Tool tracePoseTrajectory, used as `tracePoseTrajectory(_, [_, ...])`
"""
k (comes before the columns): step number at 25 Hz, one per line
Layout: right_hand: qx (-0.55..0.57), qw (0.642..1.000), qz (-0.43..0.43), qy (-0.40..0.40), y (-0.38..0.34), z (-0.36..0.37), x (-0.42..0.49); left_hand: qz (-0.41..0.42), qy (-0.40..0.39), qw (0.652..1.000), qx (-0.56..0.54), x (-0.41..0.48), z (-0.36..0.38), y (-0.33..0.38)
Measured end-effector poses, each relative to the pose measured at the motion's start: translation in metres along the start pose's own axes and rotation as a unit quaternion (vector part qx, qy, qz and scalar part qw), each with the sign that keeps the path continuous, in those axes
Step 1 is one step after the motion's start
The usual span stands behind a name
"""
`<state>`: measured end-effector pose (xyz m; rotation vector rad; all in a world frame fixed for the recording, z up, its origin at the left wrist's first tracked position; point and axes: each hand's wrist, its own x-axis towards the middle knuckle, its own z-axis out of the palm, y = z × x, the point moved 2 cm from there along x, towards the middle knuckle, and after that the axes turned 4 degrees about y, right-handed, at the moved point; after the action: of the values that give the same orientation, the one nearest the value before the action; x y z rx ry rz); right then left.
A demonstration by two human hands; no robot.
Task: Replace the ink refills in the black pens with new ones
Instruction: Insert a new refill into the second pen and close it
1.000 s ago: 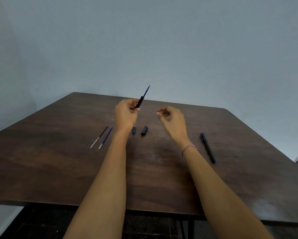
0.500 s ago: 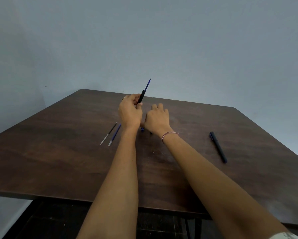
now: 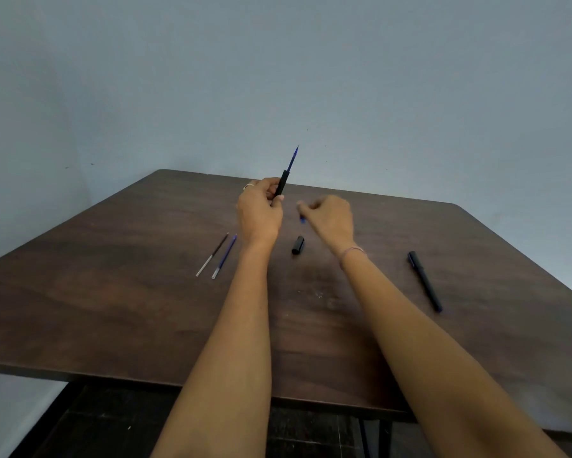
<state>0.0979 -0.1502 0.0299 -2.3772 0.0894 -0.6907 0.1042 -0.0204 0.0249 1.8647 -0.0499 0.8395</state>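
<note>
My left hand [image 3: 259,213] holds a black pen barrel [image 3: 282,186] upright above the table, with a blue refill [image 3: 292,159] sticking out of its top. To its right, my right hand [image 3: 329,216] is raised with its fingers pinched on a small blue pen tip piece [image 3: 302,219]. A black pen cap [image 3: 298,245] lies on the table between my wrists. Two loose refills lie to the left: a dark one [image 3: 211,254] and a blue one [image 3: 224,256]. A second, whole black pen [image 3: 424,280] lies to the right.
The dark wooden table [image 3: 112,309] stands against a plain grey-blue wall. Its front edge runs across the lower view, with dark floor and table legs below it.
My right hand went down to the table beside my left hand, then rose again holding the small blue tip piece. The black cap stayed on the table. My left hand kept the barrel upright.
</note>
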Motion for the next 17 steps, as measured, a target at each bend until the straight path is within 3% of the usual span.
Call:
tracePoseTrajectory(4, [0.222,0.965,0.056,0.13,0.039,-0.037,0.009,0.047,-0.059,0.997,0.015,-0.007,0.007,0.008])
tracePoseTrajectory(7, [0.387,0.897,0.124,0.174,0.059,-0.048,0.014,0.093,-0.117,0.988,0.032,-0.017,0.016,0.015])
tracePoseTrajectory(11, [0.533,0.809,0.148,0.198,0.061,-0.062,0.018,0.127,-0.157,0.978,0.054,-0.024,0.025,0.022])
tracePoseTrajectory(17, [0.586,0.787,0.12,0.153,0.046,-0.065,0.02,0.153,-0.187,0.968,0.071,-0.033,0.03,0.031])
